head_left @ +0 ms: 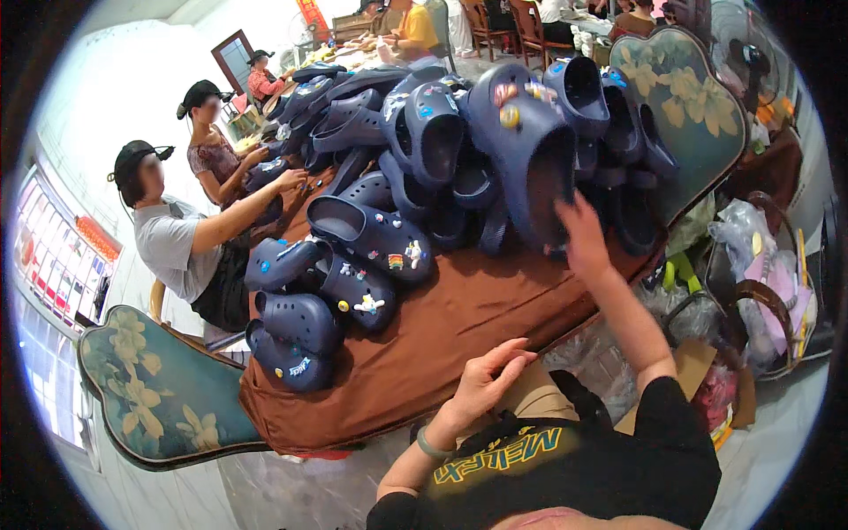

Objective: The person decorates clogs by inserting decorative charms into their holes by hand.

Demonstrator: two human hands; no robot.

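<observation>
A large navy clog (515,115), decorated with colourful charms near the toe, stands tilted at the front of a high heap of navy clogs. My right hand (583,237), slightly blurred, is at its heel end, with the fingers closed on the rim; part of the grip is hard to see. My left hand (491,378) hovers in front of my body near the table edge, fingers loosely bent, thumb apart, nothing in it. Several charm-covered clogs (371,237) lie on the brown tablecloth (424,353) to the left of the heap.
Two people (181,238) in dark caps sit along the table's left side, handling clogs. Floral-backed chairs (159,389) flank the table at left and far right. Bags and a basket (764,291) crowd the floor at right. More people (420,31) sit farther back.
</observation>
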